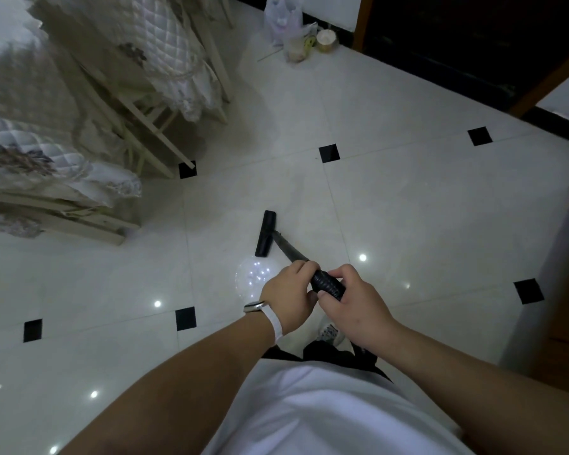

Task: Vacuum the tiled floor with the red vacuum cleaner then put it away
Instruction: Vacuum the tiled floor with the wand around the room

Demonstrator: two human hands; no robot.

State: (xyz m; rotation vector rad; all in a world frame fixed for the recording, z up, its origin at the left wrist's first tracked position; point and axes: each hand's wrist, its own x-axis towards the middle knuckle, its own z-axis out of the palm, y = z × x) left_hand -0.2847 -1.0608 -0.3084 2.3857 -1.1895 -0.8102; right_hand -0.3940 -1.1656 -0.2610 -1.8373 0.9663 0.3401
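Left hand (pixel 289 290) curled round one black wand (pixel 288 247); right hand (pixel 353 302) curled round its ribbed hose (pixel 329 284). One floor nozzle (pixel 266 233) on the tiled floor (pixel 408 208). Six black inset tiles (pixel 329 153).

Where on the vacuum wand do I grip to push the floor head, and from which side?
Grip the ribbed end of the wand, coming from above on the near side. The wand slants up from the floor head toward the person, so that end is nearest, and its ribs should resist slipping. Both hands wrap it there: left hand lower, right hand higher.
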